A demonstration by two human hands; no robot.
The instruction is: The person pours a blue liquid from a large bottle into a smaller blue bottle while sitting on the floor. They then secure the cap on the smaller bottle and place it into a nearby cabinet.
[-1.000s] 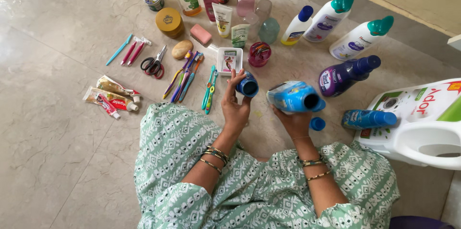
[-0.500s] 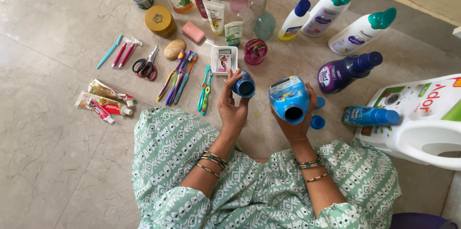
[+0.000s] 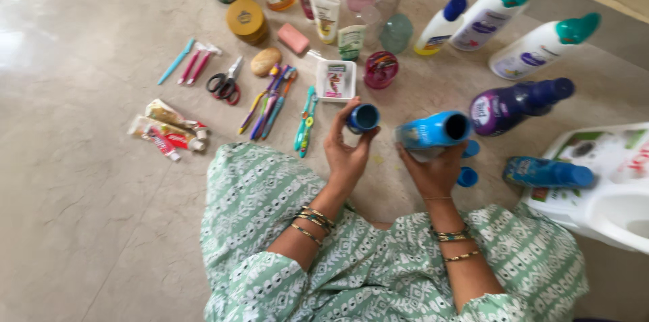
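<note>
My left hand (image 3: 345, 150) holds a small blue cap (image 3: 364, 118), its hollow side facing up. My right hand (image 3: 433, 170) grips an open light-blue bottle (image 3: 433, 130), tipped on its side with its mouth pointing right. Both hands hover over the floor just in front of my knees, a hand's width apart. Two loose blue caps (image 3: 467, 176) lie on the floor beside my right hand.
Toiletries lie in an arc on the tiled floor: toothpaste tubes (image 3: 164, 133), scissors (image 3: 224, 83), toothbrushes (image 3: 270, 99), a white tray (image 3: 336, 80), a purple bottle (image 3: 517, 102), a small blue bottle (image 3: 546, 172), white bottles (image 3: 537, 48), a large white jug (image 3: 602, 180).
The light-blue bottle's mouth faced me half a second ago; it now points right again, on its side. The view has shifted. My left hand still holds the cap.
</note>
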